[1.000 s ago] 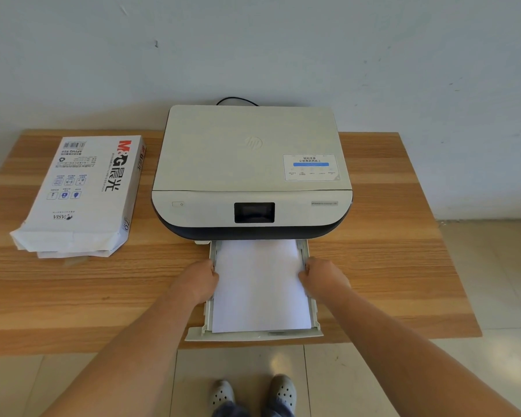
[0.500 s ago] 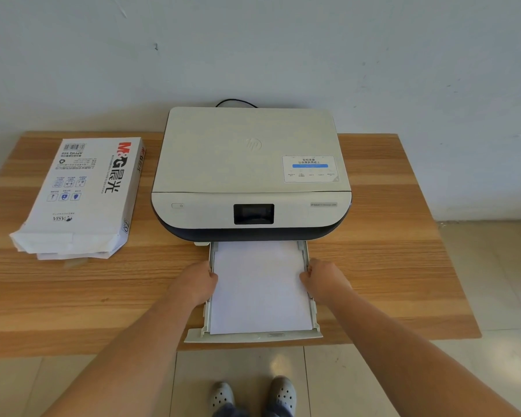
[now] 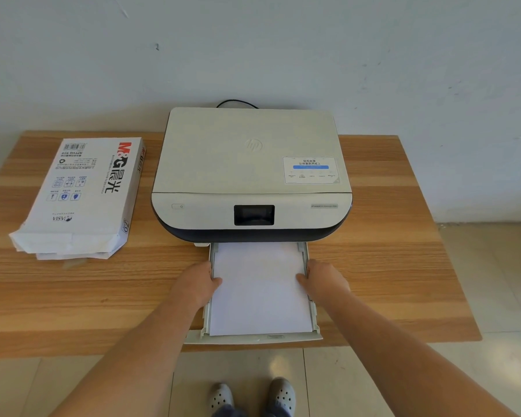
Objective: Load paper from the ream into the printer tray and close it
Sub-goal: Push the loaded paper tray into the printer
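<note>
A pulled-out pale plastic printer tray (image 3: 312,308) projected from the front of the white and dark-based flatbed printer (image 3: 251,179), its long axis running from the printer toward the person, past the front edge of the striped wooden table (image 3: 388,281). A flat stack of white paper (image 3: 259,293) lay inside it, lengthwise along the same axis. The left hand (image 3: 197,282) gripped the tray's left wall, thumb over the paper's edge; the right hand (image 3: 322,279) gripped the right wall likewise. The opened white paper ream wrapper (image 3: 82,197) lay left of the printer, well apart, its torn end toward the person.
</note>
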{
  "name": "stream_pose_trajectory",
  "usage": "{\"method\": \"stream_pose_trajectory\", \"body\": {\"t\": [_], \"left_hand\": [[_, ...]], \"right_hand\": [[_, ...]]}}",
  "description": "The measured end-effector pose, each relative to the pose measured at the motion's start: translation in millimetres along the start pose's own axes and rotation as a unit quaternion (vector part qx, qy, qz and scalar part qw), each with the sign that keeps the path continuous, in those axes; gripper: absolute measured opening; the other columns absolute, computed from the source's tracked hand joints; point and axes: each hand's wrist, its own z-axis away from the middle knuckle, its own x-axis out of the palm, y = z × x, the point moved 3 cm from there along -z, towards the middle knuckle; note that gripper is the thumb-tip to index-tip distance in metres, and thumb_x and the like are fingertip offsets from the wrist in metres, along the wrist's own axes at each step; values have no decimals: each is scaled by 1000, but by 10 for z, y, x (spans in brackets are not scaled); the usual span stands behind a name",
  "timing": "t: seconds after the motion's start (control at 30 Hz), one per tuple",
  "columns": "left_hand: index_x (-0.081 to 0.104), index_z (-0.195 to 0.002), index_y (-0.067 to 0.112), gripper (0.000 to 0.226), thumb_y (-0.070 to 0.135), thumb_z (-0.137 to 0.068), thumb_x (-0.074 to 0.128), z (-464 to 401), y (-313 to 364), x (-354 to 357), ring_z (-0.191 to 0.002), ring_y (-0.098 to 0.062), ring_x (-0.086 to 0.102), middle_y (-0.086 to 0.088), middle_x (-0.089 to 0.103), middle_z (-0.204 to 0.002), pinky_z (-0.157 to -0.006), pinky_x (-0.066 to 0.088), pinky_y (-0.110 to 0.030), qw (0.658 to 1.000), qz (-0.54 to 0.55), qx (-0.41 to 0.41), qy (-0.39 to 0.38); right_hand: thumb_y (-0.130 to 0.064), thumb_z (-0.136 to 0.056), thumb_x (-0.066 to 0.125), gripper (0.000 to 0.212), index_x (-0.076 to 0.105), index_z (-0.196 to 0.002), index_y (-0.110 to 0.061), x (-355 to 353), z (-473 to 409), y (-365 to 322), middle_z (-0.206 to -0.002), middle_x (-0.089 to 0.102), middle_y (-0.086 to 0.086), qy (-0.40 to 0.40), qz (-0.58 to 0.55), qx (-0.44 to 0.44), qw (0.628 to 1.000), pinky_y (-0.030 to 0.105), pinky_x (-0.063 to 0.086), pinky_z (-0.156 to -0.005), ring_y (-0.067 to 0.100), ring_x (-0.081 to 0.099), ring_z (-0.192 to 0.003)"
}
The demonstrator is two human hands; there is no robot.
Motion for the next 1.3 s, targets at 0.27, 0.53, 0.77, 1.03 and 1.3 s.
{"method": "stream_pose_trajectory", "body": {"t": [0.27, 0.53, 0.77, 1.03, 1.3], "left_hand": [[54, -100, 8, 23, 30, -93, 56, 8, 19, -1, -72, -14, 48, -1, 52, -79, -54, 34, -25, 1000, -3, 4, 11], [52, -92, 12, 18, 29, -92, 57, 5, 15, 6, -71, -14, 49, -1, 51, -78, -56, 35, -26, 1000, 4, 2, 11], [48, -85, 18, 19, 35, -92, 54, 2, -1, 4, -72, -14, 52, 0, 54, -80, -57, 38, -27, 999, -33, 6, 19], [46, -84, 17, 15, 26, -93, 53, -30, 21, 9, -69, -13, 47, 2, 47, -74, -54, 34, -25, 999, -31, 11, 14], [53, -84, 13, 18, 22, -95, 43, -44, -37, -21, -72, -15, 54, -4, 58, -83, -56, 39, -27, 1000, -6, 12, -16]], "right_hand": [[-36, -95, 47, 23, 54, -102, -16, 1, 22, 0, -99, 63, 5, 1, -24, -3, 1000, 33, 51, -69, 25, 64, -86], [-36, -96, 47, 18, 48, -92, -19, -7, 29, -10, -96, 62, 4, 2, -23, -6, 1000, 34, 53, -69, 24, 64, -85], [-36, -96, 45, 23, 54, -102, -16, -18, 33, -1, -90, 57, 0, 7, -3, -4, 1000, 32, 49, -66, 22, 58, -80], [-34, -97, 44, 23, 53, -104, -14, -11, 11, -27, -92, 57, 3, -8, -7, -1, 1000, 31, 47, -65, 22, 59, -81], [-27, -95, 40, 14, 50, -88, -19, -33, 20, 12, -78, 55, -1, -11, -26, 2, 1000, 29, 47, -59, 18, 56, -70]]}}
